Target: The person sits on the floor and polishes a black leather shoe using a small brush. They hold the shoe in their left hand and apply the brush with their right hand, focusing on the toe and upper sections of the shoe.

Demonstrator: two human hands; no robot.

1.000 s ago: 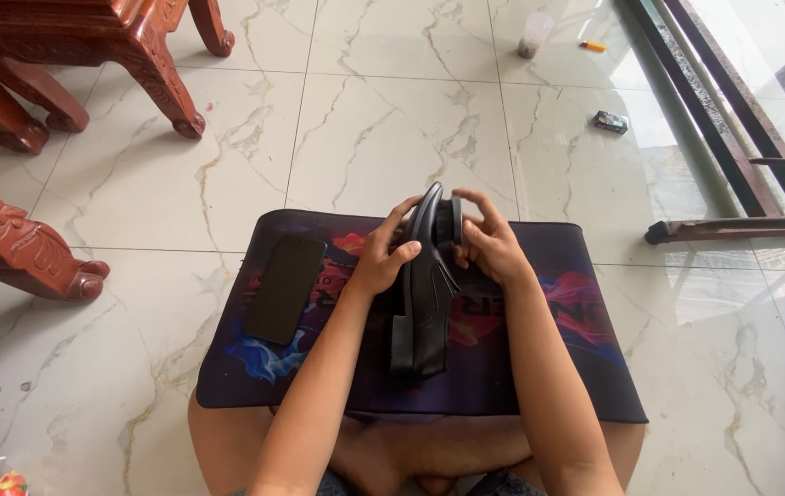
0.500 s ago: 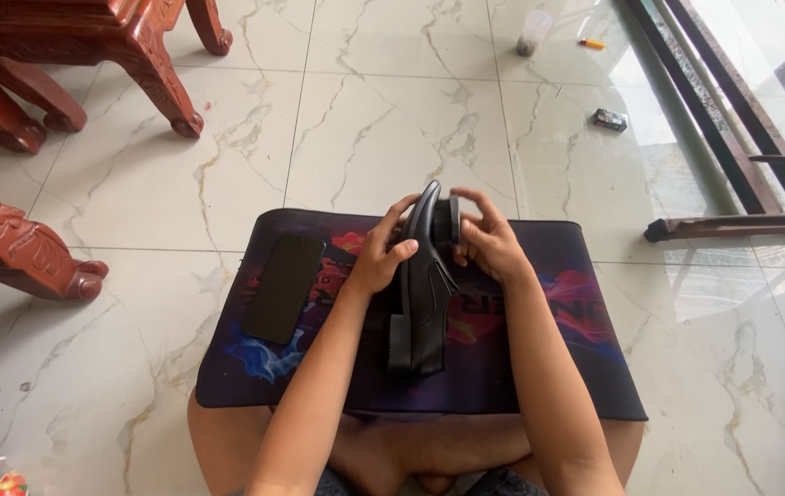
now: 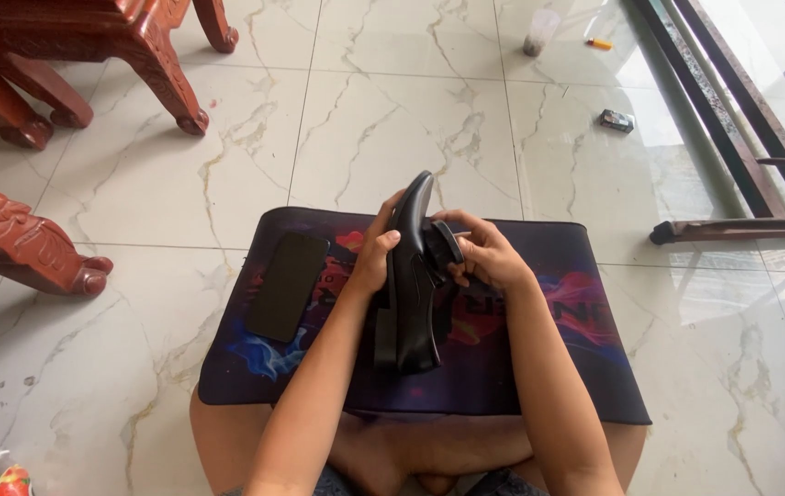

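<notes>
With your left hand (image 3: 376, 262) clamped around the black shoe (image 3: 414, 276), held toe-up above the mat (image 3: 539, 367), and your right hand (image 3: 487, 254) closed on the brush (image 3: 448, 248) against its side, brush lightly and keep the shoe braced.

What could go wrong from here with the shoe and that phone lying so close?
The left hand holds the black shoe tilted on its side, so it could slip toward the phone on the mat. The brush in the right hand might smear the fingers.
</notes>
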